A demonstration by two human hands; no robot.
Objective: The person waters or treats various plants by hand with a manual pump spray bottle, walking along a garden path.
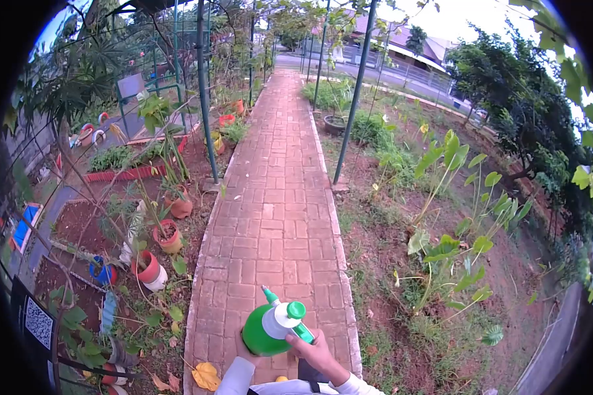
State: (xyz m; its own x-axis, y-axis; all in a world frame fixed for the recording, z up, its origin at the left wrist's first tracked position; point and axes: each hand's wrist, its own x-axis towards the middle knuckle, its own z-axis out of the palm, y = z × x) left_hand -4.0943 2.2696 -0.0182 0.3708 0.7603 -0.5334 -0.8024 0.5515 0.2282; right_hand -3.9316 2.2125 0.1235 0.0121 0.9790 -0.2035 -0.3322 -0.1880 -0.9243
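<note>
A green pump sprayer bottle (263,332) with a white collar, green nozzle and green pump knob is held low in front of me, above the brick path. My right hand (320,355) grips its green handle at the right side, thumb on top near the collar. Against the bottle's lower left side rests my left hand (245,350), supporting it; most of those fingers are hidden behind the bottle. The nozzle points forward and a little left.
A brick path (273,217) runs straight ahead between green metal posts (354,92). Potted plants (168,237) line the left edge, with garden beds beyond. Tall leafy plants (445,247) grow in soil on the right. A yellow dry leaf (206,376) lies near my left sleeve.
</note>
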